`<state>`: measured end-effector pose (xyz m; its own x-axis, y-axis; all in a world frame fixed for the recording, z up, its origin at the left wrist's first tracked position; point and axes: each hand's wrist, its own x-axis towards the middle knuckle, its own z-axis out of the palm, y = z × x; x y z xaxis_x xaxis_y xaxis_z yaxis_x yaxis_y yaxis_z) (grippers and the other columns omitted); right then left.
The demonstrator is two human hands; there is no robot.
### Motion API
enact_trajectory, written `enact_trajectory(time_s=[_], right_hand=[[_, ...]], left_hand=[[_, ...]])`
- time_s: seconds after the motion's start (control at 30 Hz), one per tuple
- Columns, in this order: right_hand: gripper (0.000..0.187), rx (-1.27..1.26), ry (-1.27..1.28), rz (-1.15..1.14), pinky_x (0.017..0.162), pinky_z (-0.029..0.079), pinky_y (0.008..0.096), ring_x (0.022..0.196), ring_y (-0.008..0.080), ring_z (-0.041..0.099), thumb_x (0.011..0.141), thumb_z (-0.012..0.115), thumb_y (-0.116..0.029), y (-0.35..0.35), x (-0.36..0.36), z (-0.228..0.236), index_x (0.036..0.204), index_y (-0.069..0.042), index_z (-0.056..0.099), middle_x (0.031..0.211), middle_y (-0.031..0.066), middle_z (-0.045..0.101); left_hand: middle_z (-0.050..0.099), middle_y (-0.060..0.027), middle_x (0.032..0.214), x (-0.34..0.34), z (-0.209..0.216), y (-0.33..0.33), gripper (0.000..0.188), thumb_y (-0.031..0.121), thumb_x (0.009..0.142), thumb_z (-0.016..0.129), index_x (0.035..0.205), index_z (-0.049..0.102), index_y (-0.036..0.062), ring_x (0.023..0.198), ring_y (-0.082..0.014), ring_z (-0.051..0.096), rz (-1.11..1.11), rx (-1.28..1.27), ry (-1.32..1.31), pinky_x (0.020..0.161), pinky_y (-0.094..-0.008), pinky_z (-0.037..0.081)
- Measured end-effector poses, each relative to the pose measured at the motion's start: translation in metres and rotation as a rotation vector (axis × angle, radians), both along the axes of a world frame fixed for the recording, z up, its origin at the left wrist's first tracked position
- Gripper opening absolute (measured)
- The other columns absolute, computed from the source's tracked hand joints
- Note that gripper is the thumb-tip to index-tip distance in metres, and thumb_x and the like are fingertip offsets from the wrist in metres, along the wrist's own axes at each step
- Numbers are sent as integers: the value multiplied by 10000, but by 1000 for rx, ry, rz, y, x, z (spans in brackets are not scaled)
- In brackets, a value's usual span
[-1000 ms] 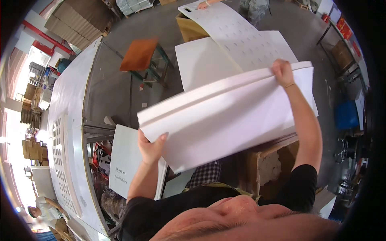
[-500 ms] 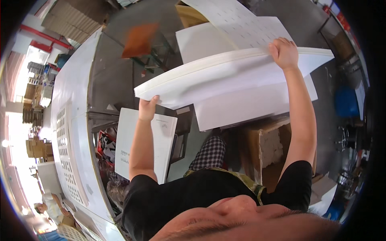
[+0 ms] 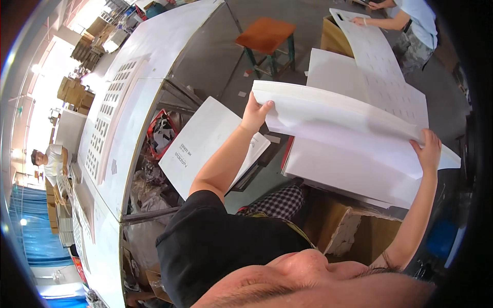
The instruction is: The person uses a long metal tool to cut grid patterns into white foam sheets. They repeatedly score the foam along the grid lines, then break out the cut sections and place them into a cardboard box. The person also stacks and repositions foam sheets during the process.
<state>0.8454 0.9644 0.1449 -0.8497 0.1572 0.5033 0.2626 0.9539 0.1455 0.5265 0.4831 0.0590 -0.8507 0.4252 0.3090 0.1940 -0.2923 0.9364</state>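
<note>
A thick stack of large white sheets (image 3: 328,107) is held up in front of me, its layered long edge facing upward. My left hand (image 3: 255,113) grips the left end, thumb on the near face. Near the other end my right hand (image 3: 428,150) is closed on the upper edge, thumb on the near face. The fingers behind the stack are partly hidden. The stack tilts down toward the right and sags slightly. Beneath it lie more white sheets (image 3: 339,167). Beyond it a long white sheet with rows of small marks (image 3: 382,64) lies across another white sheet (image 3: 328,72).
An open cardboard box (image 3: 336,233) stands by my legs. At left are a white worktable (image 3: 146,38) with a slotted white panel (image 3: 110,120) and a flat white printed box (image 3: 205,138). An orange stool (image 3: 267,36) stands ahead. A co-worker (image 3: 418,25) touches the marked sheet.
The view has turned to the right relative to the stack's surroundings shifting. The stack's right end has dropped and its left end has risen. A co-worker has come into view at top right.
</note>
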Motion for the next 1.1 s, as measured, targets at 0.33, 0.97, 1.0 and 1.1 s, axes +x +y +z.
enact_trajectory(time_s=[0.33,0.97,1.0,1.1], right_hand=[[547,-16,66,-11,630,447,427,736,343,559,627,743,-509,-44,36,8,752,-37,498,765,125,550],[424,-142,-35,-342,832,408,442,875,244,602,733,674,-532,-16,119,20,853,-132,599,856,43,619],[427,-189,-89,-523,852,399,451,896,232,600,729,683,-522,2,152,25,881,-130,611,877,43,624],[457,-421,279,-567,965,354,402,1039,219,565,815,605,-510,56,227,-10,1065,-129,629,1075,42,625]], left_hand=[[573,-58,1167,-36,2,10,362,26,891,519,1248,465,60,1062,-178,551,-141,36,-89,935,-348,433],[538,-110,1239,-149,-18,-33,609,384,841,670,1253,450,-6,1147,-254,511,-104,-26,-24,996,-395,397],[537,-107,1242,-153,-20,-35,636,409,827,679,1253,450,-3,1152,-256,509,-89,-37,-23,999,-398,397],[540,-99,1240,-155,-22,-33,642,428,819,685,1244,457,5,1159,-252,505,-130,-30,-20,1003,-399,396]])
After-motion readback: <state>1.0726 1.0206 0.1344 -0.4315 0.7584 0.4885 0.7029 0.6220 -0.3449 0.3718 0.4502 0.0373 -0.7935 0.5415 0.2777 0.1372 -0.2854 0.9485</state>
